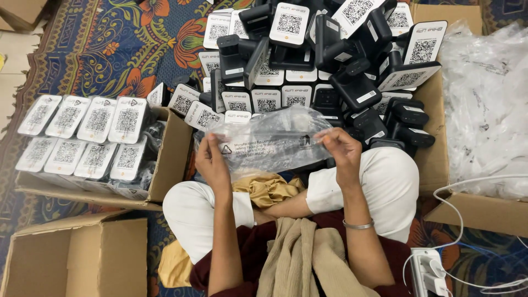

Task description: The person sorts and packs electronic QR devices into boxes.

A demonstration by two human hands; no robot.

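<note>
Both my hands hold a clear plastic bag (275, 137) stretched between them above my lap. My left hand (212, 162) pinches its left end and my right hand (341, 148) pinches its right end. The bag looks crumpled and carries small printed marks; I cannot tell if anything is inside. Just beyond it lies a heap of black stand devices with white code cards (324, 60), piled on the carpet and against a box.
A cardboard box (165, 170) at left holds bagged devices standing in rows. Another, shut box (82, 258) sits at lower left. A box of clear plastic bags (484, 110) is at right. A white power strip with cables (429, 272) lies at lower right.
</note>
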